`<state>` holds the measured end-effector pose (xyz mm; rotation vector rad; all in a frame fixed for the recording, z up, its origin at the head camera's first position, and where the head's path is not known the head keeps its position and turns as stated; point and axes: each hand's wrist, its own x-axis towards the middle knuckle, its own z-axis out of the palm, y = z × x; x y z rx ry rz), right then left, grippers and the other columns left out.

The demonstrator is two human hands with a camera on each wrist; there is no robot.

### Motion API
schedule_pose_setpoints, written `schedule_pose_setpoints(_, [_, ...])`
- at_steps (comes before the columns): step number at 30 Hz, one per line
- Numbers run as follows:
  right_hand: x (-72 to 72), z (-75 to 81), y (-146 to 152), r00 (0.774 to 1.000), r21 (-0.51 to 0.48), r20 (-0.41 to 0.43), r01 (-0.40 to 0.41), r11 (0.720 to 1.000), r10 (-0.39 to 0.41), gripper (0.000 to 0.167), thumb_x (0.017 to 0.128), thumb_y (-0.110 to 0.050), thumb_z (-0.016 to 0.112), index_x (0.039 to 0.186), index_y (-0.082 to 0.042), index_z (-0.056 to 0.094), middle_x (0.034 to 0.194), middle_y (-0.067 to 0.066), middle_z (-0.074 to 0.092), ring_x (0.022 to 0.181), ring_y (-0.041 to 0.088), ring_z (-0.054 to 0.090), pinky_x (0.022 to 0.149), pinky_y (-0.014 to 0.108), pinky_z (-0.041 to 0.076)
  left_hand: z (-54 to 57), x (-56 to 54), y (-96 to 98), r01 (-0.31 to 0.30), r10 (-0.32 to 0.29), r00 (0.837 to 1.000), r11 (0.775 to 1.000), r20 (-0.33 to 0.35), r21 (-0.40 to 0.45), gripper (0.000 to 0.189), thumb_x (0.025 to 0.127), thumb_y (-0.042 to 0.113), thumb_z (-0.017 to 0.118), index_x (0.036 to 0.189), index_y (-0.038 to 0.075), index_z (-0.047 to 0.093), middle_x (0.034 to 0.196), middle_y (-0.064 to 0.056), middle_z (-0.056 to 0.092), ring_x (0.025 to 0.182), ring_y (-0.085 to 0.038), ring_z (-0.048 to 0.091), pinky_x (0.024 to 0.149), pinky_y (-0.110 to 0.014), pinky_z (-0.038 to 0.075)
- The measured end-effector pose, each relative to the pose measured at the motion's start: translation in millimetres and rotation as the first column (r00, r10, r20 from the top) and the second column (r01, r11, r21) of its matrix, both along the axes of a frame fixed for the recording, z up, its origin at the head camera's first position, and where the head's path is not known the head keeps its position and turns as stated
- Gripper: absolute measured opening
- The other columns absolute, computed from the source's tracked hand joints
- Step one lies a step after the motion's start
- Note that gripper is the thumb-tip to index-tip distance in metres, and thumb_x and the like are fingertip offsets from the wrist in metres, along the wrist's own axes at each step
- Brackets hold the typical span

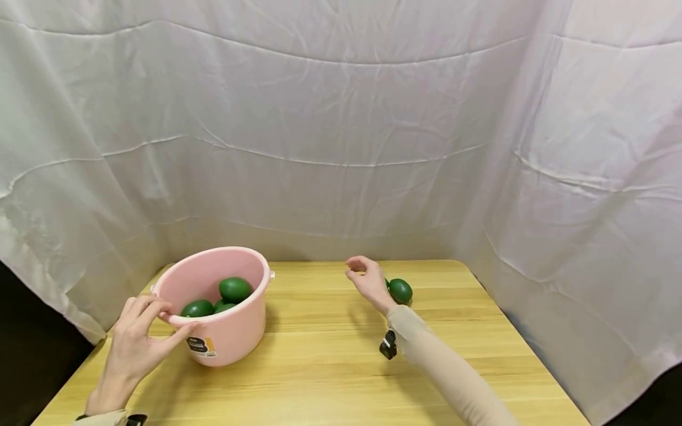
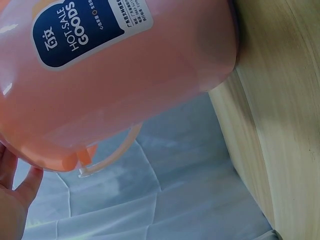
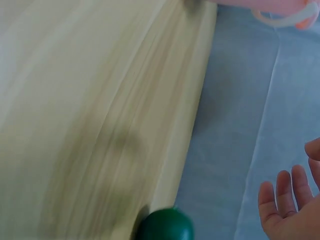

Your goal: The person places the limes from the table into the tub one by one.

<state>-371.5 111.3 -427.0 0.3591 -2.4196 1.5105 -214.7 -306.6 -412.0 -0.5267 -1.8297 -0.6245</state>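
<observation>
A pink plastic bucket (image 1: pixel 240 337) stands at the left of the table, holding several smooth, dark green oval fruits (image 1: pixel 235 290). My left hand (image 1: pixel 133 343) grips its near-left rim, fingers over the edge and thumb along the outside. The left wrist view shows the label (image 2: pixel 82 30) on the bucket's wall and part of that hand (image 2: pixel 17 195). Above the table on the right, my right hand (image 1: pixel 369 283) has loosely bent fingers and holds nothing. Just right of its wrist lies a green fruit (image 1: pixel 401 291), with a sliver of another partly hidden behind the wrist.
The wooden table (image 1: pixel 319 367) ends at the back near a hanging pale curtain (image 1: pixel 341 195), which also encloses both sides. A white bucket handle (image 2: pixel 117 157) hangs down the bucket's side. A dark device (image 1: pixel 388 345) is strapped to my right wrist.
</observation>
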Motion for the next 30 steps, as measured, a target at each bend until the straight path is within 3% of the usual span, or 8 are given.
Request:
schedule_pose_setpoints(7, [-6.4,-7.2,35.4,0.993,0.01,0.05,0.104,0.995,-0.104,0.021,0.091,-0.011,0.067,0.112,-0.01,0.068,0.112,0.01,0.069,0.107,0.026,0.063,0.094,0.043,0.05,-2.0,-0.8,-2.5,-0.003,0.003,1.0,1.0,0.004,-0.001,0.066,0.079,0.068,0.066,0.075,0.003,0.064,0.079,-0.009,0.057,0.082,-0.015,0.042,0.082,-0.012,0.027])
schedule_pose_setpoints(16, [-15.4,-25.2,76.2,0.965,0.034,0.125,0.226,0.973,-0.229,0.028,0.086,-0.01,0.068,0.114,-0.007,0.067,0.12,0.017,0.066,0.114,0.03,0.059,0.1,0.045,0.045,-2.8,-0.5,-3.4,-0.002,0.002,1.0,1.0,0.018,-0.009,0.066,0.078,0.069,0.066,0.077,0.003,0.064,0.081,-0.009,0.057,0.084,-0.017,0.043,0.083,-0.012,0.027])
schedule_pose_setpoints(22, [-18.0,-29.6,95.2,0.953,0.056,0.146,0.26,0.964,-0.266,0.033,0.086,-0.01,0.068,0.119,-0.005,0.064,0.127,0.021,0.061,0.119,0.035,0.054,0.102,0.047,0.042,-3.2,-0.7,-2.8,0.001,-0.001,1.0,1.0,0.005,-0.01,0.066,0.079,0.068,0.066,0.076,0.002,0.064,0.08,-0.009,0.057,0.083,-0.018,0.043,0.082,-0.012,0.027])
schedule_pose_setpoints(30, [-20.1,-42.6,112.3,0.932,0.133,0.239,0.246,0.96,-0.272,0.056,0.086,-0.011,0.072,0.136,0.0,0.05,0.138,0.027,0.046,0.127,0.042,0.044,0.103,0.053,0.041,-1.9,-1.7,-2.2,0.0,-0.001,1.0,1.0,-0.008,-0.006,0.067,0.078,0.068,0.067,0.075,0.002,0.064,0.08,-0.01,0.057,0.082,-0.018,0.043,0.083,-0.011,0.027])
